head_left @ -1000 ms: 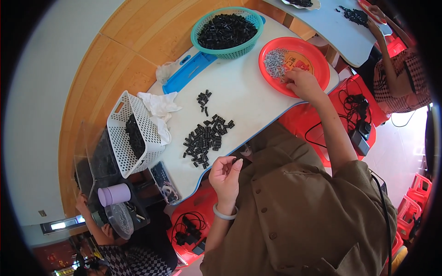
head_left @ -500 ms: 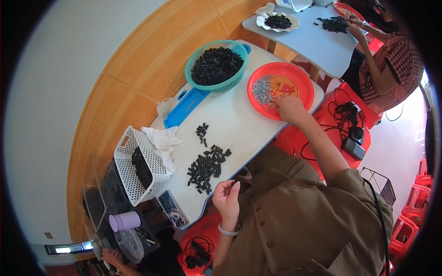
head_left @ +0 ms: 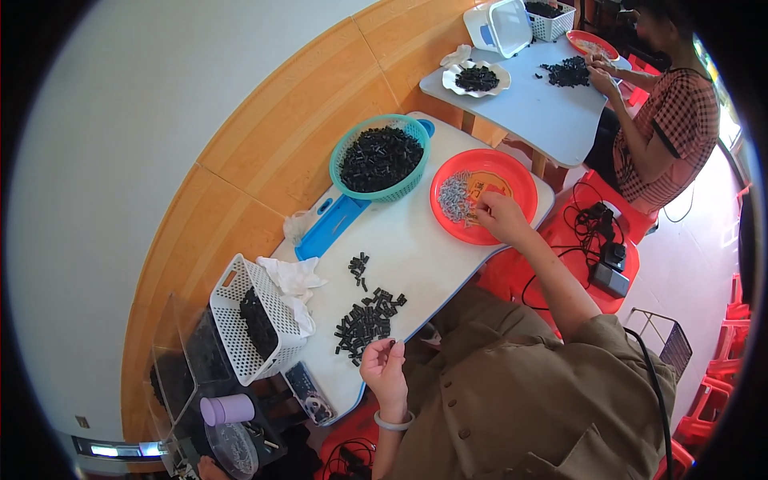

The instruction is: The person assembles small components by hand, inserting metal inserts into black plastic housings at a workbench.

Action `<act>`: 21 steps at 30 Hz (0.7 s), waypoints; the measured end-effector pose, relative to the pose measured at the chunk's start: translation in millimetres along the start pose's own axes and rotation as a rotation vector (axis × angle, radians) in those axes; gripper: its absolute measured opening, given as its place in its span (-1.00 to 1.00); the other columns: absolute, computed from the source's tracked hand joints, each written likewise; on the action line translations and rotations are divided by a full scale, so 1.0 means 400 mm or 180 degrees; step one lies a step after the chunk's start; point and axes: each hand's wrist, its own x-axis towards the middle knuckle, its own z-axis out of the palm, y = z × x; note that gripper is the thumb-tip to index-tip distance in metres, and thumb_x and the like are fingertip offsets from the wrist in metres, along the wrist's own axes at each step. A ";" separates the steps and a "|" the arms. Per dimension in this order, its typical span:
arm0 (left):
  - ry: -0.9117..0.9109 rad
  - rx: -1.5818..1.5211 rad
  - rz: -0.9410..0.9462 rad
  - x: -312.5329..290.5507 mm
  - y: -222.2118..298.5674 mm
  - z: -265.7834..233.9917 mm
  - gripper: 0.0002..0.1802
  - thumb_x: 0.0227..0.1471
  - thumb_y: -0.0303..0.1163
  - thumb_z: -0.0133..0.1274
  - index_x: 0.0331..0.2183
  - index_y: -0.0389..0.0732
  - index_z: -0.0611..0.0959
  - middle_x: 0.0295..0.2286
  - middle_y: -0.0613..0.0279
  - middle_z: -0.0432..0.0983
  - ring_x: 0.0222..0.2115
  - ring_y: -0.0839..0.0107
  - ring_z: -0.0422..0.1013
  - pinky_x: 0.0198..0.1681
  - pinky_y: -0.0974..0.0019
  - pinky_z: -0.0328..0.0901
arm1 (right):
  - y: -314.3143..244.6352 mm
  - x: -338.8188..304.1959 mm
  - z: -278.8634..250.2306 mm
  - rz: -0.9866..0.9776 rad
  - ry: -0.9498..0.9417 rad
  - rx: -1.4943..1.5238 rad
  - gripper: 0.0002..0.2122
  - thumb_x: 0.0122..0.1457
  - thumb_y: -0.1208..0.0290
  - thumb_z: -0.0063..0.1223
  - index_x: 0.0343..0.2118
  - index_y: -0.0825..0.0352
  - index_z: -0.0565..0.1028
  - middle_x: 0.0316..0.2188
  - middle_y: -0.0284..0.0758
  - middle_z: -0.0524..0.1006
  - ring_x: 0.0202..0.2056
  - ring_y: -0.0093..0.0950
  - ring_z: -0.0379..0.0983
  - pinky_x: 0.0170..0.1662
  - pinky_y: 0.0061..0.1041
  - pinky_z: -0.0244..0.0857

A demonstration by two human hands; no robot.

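Now right hand [head_left: 498, 218] grip pinches silver bits [head_left: 456, 197] in red plate [head_left: 512, 170]; left hand [head_left: 384, 370] pinches black piece [head_left: 391, 343].

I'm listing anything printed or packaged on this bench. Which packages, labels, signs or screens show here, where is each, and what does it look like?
Printed patch: in the middle of the orange round tray, just above the right hand; a yellowish panel with dark marks, partly covered by small silvery parts.
Flat printed item: at the near-left table edge, below the white basket; dark oblong with pale markings, too small to identify.
No signs or screens show.
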 end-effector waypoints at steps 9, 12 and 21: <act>0.0234 0.0105 0.0110 0.004 0.059 0.002 -0.87 -0.06 -0.63 0.15 -0.38 -0.30 0.55 -0.54 0.33 0.44 -0.60 0.63 0.31 -0.51 0.58 0.23 | -0.274 0.006 -0.009 0.0930 -0.0730 0.5151 -0.93 0.11 0.45 0.05 -0.45 0.30 0.46 -0.41 -0.36 0.49 -0.40 -0.55 0.40 -0.33 -0.53 0.31; -0.0163 -0.0102 0.0300 0.025 0.098 0.030 -0.83 -0.08 -0.68 0.14 -0.36 -0.31 0.54 -0.49 0.34 0.43 -0.54 0.65 0.31 -0.45 0.58 0.22 | -0.368 -0.011 0.034 0.0800 -0.1280 0.5625 -0.92 0.10 0.43 0.07 -0.46 0.30 0.46 -0.33 -0.32 0.48 -0.31 -0.52 0.39 -0.21 -0.49 0.28; -0.0597 -0.0576 0.0881 0.003 0.239 0.049 -0.77 -0.10 -0.69 0.20 -0.33 -0.36 0.54 -0.43 0.30 0.42 -0.49 0.64 0.31 -0.42 0.57 0.22 | -0.575 -0.128 0.083 0.0076 -0.2599 0.5705 -0.93 0.05 0.45 0.08 -0.45 0.33 0.47 -0.24 -0.25 0.44 -0.19 -0.46 0.35 -0.05 -0.46 0.21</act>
